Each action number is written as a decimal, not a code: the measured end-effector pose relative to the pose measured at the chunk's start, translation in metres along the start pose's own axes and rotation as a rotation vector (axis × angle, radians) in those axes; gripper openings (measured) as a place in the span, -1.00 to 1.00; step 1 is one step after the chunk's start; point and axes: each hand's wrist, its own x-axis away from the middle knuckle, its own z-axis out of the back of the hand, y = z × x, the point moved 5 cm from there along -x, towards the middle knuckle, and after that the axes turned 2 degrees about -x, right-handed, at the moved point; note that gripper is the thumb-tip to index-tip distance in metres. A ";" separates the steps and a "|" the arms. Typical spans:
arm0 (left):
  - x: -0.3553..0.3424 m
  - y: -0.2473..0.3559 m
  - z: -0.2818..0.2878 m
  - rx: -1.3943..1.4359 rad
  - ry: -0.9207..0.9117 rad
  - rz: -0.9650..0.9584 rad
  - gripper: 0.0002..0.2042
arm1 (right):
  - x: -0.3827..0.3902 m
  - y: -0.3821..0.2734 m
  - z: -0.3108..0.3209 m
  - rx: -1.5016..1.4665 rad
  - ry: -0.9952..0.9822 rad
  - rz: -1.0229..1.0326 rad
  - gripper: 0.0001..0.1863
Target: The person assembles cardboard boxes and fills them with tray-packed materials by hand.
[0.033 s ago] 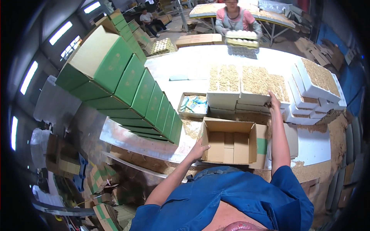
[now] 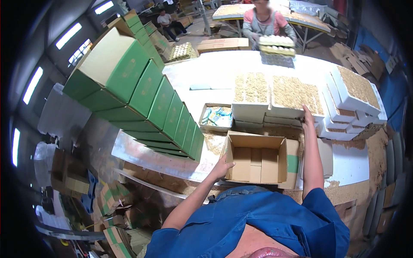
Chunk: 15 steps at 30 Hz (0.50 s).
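Note:
My left hand (image 2: 223,167) grips the left wall of an open cardboard box (image 2: 256,177), thumb over its rim. The box stands upright at the table's near edge and has nothing inside. Beyond it, my right hand (image 2: 307,115) is closed on the near edge of a white foam tray (image 2: 292,92) topped with tan, husk-like granules. This tray is blurred and rests on other white trays. A similar tray (image 2: 251,88) sits just to its left.
Left, green cartons (image 2: 146,96) form a tall leaning stack. A small box of blue-and-white packets (image 2: 216,116) stands near the trays. More foam trays (image 2: 355,88) are piled right. Across the white table (image 2: 206,69), a co-worker (image 2: 269,23) holds stacked egg trays (image 2: 277,45).
My right hand and the foam tray have shifted slightly right. The co-worker's egg trays have also moved right. My left hand and the cardboard box stay put.

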 end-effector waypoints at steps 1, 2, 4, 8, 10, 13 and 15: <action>0.002 -0.001 0.001 0.005 0.016 0.001 -0.40 | 0.015 0.000 0.007 -0.024 -0.041 -0.027 -0.28; 0.002 0.001 0.001 -0.004 0.024 -0.022 -0.40 | 0.026 -0.002 0.017 -0.009 -0.085 -0.048 -0.28; 0.002 0.004 0.002 -0.011 0.033 -0.043 -0.40 | 0.045 -0.005 0.038 0.125 -0.147 -0.048 -0.27; -0.012 0.006 0.000 -0.003 -0.055 -0.014 -0.40 | 0.043 0.003 0.065 0.109 -0.188 0.011 -0.28; -0.012 0.002 0.001 0.002 -0.065 -0.014 -0.41 | 0.045 0.012 0.078 0.003 -0.282 0.007 -0.26; -0.012 -0.001 0.001 0.060 -0.055 -0.011 -0.41 | 0.072 0.003 0.097 -0.214 -0.325 -0.049 -0.44; -0.012 0.000 -0.001 0.050 -0.048 -0.026 -0.41 | 0.073 -0.020 0.121 -0.180 -0.374 -0.008 -0.47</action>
